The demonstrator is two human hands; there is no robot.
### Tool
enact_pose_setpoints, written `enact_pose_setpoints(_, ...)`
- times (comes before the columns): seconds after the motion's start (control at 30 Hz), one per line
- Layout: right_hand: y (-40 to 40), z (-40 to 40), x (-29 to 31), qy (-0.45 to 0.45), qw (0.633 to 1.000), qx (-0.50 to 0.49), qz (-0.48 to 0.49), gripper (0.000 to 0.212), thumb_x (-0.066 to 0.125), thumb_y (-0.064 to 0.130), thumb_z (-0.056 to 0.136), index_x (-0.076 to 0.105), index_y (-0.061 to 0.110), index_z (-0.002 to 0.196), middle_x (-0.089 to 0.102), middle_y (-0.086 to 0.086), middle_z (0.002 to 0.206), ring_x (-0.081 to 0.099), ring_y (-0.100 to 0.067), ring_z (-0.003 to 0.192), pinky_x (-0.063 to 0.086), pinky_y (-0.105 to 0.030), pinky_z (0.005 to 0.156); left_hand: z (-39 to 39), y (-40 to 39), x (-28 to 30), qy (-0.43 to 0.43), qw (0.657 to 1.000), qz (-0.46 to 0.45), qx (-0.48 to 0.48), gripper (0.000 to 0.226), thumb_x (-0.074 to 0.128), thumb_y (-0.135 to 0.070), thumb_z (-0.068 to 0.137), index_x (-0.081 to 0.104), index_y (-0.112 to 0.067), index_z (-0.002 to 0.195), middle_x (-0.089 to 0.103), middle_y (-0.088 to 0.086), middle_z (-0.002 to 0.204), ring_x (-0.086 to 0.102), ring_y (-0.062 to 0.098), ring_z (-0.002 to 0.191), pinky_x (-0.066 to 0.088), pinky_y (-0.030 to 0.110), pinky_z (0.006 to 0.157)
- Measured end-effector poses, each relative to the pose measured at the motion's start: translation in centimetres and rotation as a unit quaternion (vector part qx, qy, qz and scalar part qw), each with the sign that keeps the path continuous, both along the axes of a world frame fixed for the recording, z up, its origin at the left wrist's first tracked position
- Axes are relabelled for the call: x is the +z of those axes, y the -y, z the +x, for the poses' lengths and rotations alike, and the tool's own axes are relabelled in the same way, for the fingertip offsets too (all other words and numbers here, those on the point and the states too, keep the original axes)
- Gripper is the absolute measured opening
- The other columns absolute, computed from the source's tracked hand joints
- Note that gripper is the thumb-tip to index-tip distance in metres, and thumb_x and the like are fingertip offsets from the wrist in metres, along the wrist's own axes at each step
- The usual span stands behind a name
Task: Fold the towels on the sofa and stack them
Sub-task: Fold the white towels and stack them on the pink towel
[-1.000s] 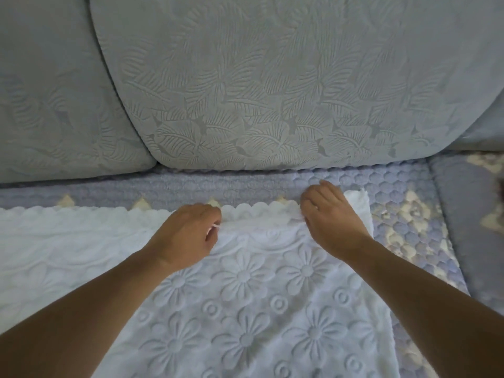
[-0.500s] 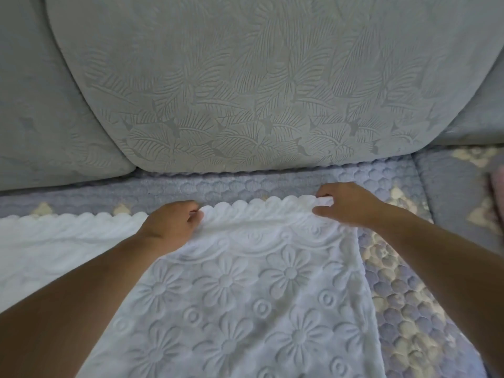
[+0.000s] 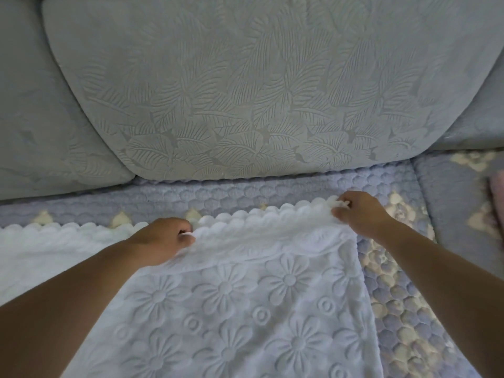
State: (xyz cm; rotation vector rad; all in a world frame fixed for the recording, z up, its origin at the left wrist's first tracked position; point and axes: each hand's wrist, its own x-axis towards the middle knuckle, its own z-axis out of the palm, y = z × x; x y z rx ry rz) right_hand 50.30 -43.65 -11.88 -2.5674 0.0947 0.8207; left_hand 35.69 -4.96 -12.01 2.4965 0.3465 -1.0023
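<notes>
Both hands, left hand (image 3: pixel 163 238) and right hand (image 3: pixel 360 214), pinch the white towel (image 3: pixel 245 309) by its scalloped far edge, likely to lift and fold it.

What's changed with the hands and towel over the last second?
The right hand moved outward to the towel corner and now pinches it; the left hand closed on the scalloped edge, bunching it. The towel still lies flat on the sofa.
</notes>
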Motion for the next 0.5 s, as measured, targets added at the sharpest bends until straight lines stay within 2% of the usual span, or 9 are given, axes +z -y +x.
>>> enact_pose_setpoints(0.1, -0.3, 0.0, -0.4, 0.036, 0.999, -0.017, -0.006, 0.005, 0.058, 0.022, 0.097, 0.06, 0.017, 0.098, 0.063, -0.008, 0.096, 0.06, -0.03, 0.088, 0.051, -0.035, 0.069, 0.4, 0.8, -0.3, 0.084, 0.995, 0.028, 0.04, 0.031, 0.054, -0.034, 0.099, 0.046, -0.029, 0.069, 0.055, -0.009, 0.072, 0.053, 0.011, 0.069, 0.034, 0.027, 0.056)
enact_pose_setpoints(0.2, -0.3, -0.4, -0.7, 0.055, 0.998, -0.006, -0.016, 0.005, 0.051, 0.022, 0.1, 0.055, 0.02, 0.099, 0.059, -0.009, 0.094, 0.058, -0.033, 0.088, 0.052, -0.04, 0.073, -0.1, 1.1, -0.8, 0.127, 0.991, 0.02, 0.044, 0.032, 0.058, -0.03, 0.098, 0.046, -0.027, 0.068, 0.052, -0.008, 0.068, 0.05, 0.013, 0.065, 0.032, 0.026, 0.054)
enact_pose_setpoints(0.33, -0.3, -0.7, -1.1, 0.055, 0.997, 0.006, -0.044, 0.008, 0.046, 0.027, 0.102, 0.053, 0.023, 0.104, 0.06, -0.012, 0.097, 0.058, -0.034, 0.087, 0.054, -0.042, 0.073, -0.9, 1.1, -1.5, 0.159, 0.987, 0.024, 0.028, 0.04, 0.061, -0.026, 0.097, 0.038, -0.03, 0.063, 0.046, -0.008, 0.068, 0.048, 0.018, 0.068, 0.031, 0.031, 0.058)
enact_pose_setpoints(0.5, -0.9, -0.9, -1.3, 0.071, 0.996, 0.004, -0.061, 0.021, 0.044, 0.034, 0.102, 0.053, 0.019, 0.113, 0.06, -0.014, 0.097, 0.057, -0.035, 0.087, 0.051, -0.041, 0.074, -0.5, 1.4, -2.1, 0.155, 0.985, 0.062, 0.045, 0.023, 0.053, -0.025, 0.101, 0.048, -0.02, 0.079, 0.052, -0.001, 0.078, 0.049, 0.02, 0.077, 0.035, 0.032, 0.067)
